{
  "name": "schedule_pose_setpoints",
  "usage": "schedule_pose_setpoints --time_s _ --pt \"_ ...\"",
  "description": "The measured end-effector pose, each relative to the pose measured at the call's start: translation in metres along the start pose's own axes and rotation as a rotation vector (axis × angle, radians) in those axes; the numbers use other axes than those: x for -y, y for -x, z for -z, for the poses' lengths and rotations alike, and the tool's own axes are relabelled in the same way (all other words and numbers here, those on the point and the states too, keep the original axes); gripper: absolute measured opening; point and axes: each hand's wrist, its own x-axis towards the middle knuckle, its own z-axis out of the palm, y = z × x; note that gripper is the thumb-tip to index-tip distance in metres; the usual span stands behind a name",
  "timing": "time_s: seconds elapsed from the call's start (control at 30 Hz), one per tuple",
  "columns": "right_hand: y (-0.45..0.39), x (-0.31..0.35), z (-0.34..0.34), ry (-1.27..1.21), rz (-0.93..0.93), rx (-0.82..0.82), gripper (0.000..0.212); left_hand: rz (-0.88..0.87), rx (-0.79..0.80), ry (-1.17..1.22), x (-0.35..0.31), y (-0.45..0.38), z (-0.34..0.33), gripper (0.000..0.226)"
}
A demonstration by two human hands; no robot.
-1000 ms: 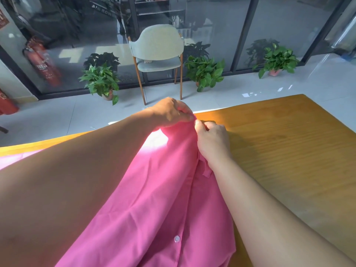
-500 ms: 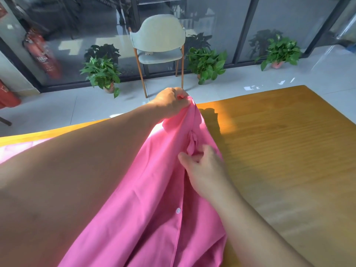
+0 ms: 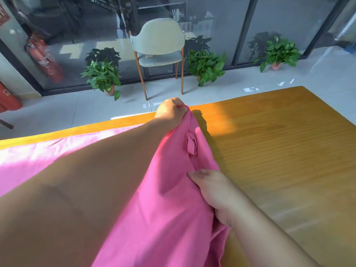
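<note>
two hands share one pink garment point(image 3: 163, 199), a thin cloth that lies partly on the wooden surface point(image 3: 279, 141) and partly lifted off it. the left hand point(image 3: 170, 113) is closed into a fist round a bunch of the cloth at its far end, near the far edge of the surface. it holds that end up, so the fabric hangs from it like a tent. the right hand point(image 3: 215, 191) sits nearer the camera, at the garment's right edge. its thumb lies on top of the cloth and its fingers are tucked out of sight under the fold, which reads as a pinch on that edge. the rest of the garment spreads to the left across the surface, under the left forearm, and runs out of the frame at the bottom.

the cloth looks light and entirely limp: it creases wherever it is not held and sags between the two grips. it should be neither slippery nor fragile, but it will bunch and twist, so a single grip gives little control over its shape. seams and edges are the best places to take hold, being firmer than the open panel. a small sewn tab point(image 3: 191, 146) hangs just below the left hand's grip and seems to mark such a seam. drawing the two grips apart should flatten the span between them.
</note>
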Motion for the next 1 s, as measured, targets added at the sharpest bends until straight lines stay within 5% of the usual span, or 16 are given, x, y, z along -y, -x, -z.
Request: schedule_pose_setpoints --time_s 0.47,1.0 --pt "0.008 0.002 0.018 0.437 0.171 -0.254 0.037 -0.032 -0.007 -0.143 0.002 0.001 -0.011 0.014" --pt "0.015 -0.012 0.027 0.782 0.208 -0.413 0.032 -0.289 -0.066 -0.397 0.009 -0.002 -0.028 0.022"
